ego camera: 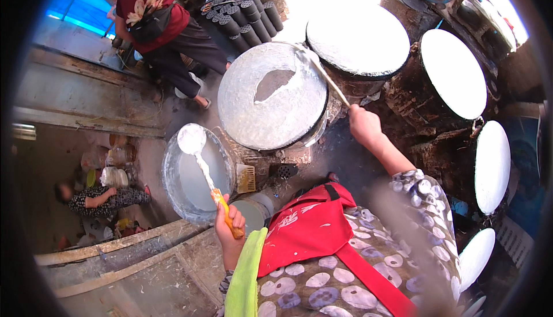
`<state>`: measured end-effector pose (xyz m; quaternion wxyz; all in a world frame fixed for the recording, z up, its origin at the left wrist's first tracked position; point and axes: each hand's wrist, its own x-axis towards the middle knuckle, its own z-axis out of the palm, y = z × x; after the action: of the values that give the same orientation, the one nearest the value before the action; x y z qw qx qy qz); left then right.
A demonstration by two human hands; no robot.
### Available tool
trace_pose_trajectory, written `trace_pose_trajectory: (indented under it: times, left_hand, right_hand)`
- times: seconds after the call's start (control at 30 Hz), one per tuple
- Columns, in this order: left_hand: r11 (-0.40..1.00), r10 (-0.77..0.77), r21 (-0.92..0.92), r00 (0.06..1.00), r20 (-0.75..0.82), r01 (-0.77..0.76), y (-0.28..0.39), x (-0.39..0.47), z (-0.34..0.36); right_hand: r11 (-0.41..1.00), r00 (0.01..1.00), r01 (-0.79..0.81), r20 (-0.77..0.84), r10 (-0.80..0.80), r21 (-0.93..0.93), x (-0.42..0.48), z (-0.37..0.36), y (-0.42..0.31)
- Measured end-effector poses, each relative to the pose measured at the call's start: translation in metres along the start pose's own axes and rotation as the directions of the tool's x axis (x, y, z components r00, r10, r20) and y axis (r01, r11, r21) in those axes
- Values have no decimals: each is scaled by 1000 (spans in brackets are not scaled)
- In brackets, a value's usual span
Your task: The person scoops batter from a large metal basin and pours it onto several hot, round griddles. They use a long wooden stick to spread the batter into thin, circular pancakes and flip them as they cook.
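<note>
My left hand [230,226] is closed round the orange handle of a batter-coated ladle [192,139], whose round bowl hangs over a large metal basin of pale batter [206,179]. In my right hand [365,126] is a thin pale stick [330,81]; its far end reaches the upper right rim of a round griddle [246,114]. A thin whitish layer covers much of that griddle, with an irregular grey gap [274,84] in it. A lime-green cloth [248,269] hangs by my left wrist.
More round white-topped griddles [358,40] curve along the right side on dark, crusted stoves. Black perforated briquettes [250,21] are stacked behind. A person in a red shirt [151,10] stands at the upper left; another person [108,200] is at the lower left. A yellow plastic basket [246,179] lies beside the basin.
</note>
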<state>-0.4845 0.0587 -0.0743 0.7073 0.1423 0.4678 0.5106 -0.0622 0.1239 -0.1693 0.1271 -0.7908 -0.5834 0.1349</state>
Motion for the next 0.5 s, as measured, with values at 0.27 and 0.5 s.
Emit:
trace_pose_trajectory:
  times: [0.27,0.5]
  left_hand:
    - [1000,-17,-10,984,179,19,19,10,21]
    - [995,-41,94,979,200,22,25,10,16]
  right_hand:
    - [995,993,100,66,-100,15,8,-7,-58]
    - [964,963,243,143,-227,-106,-6,-4,-58]
